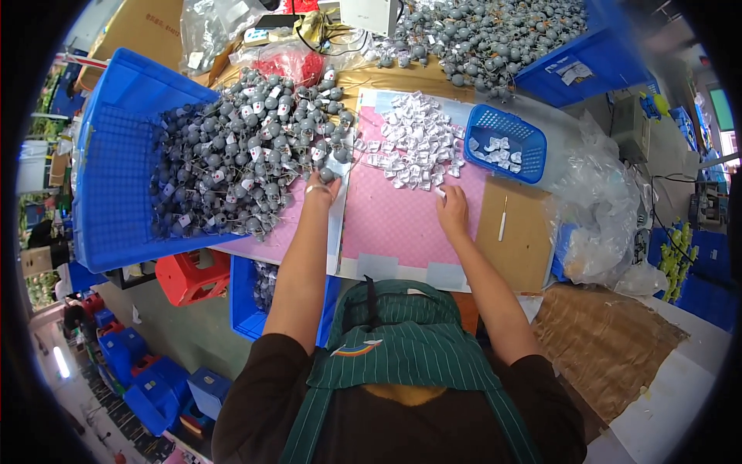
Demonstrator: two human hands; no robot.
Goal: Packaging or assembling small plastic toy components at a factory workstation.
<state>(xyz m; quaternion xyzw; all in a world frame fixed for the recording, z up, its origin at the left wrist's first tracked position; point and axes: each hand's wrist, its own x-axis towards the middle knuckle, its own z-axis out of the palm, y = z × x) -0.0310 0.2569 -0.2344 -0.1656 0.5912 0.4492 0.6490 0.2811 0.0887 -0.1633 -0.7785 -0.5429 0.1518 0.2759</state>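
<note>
My left hand [318, 189] is at the right edge of a big heap of grey ball-shaped parts [246, 147], many with thin stems and some with a white piece on them. Its fingers are closed around one grey ball [327, 175]. Over the pink mat [394, 232], my right hand [453, 209] pinches a small white piece [441, 193] between thumb and fingers. Just beyond it lies a pile of similar small white pieces [417, 139]. The two hands are apart, with the mat between them.
The heap spills from a tipped blue crate [116, 185] on the left. A blue basket [506, 120] holding some white pieces stands right of the pile. A white-handled pointed tool [503, 220] rests on brown cardboard [518, 255]. More grey parts [495, 46] lie at the back.
</note>
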